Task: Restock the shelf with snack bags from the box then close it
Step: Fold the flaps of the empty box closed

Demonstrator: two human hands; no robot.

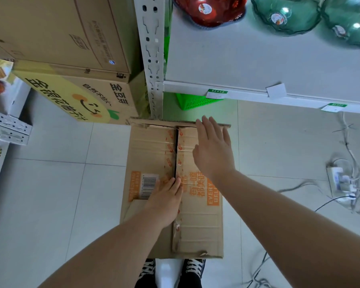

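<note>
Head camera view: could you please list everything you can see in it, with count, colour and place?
cardboard box: one, brown with orange print, on the floor, flaps folded down with a narrow gap.
stacked cartons: two, brown and yellow, upper left.
shelf: one, white, upper right, with price tags on its edge.
bowls: one red, two green, at the back of the shelf.
green basket: one, beneath the shelf.
power strip: one, white, on the floor at right with tangled cables.
shoes: two, black with white laces, bottom edge.
left hand: flat on the box near the seam.
right hand: open, over the right flap.
</note>
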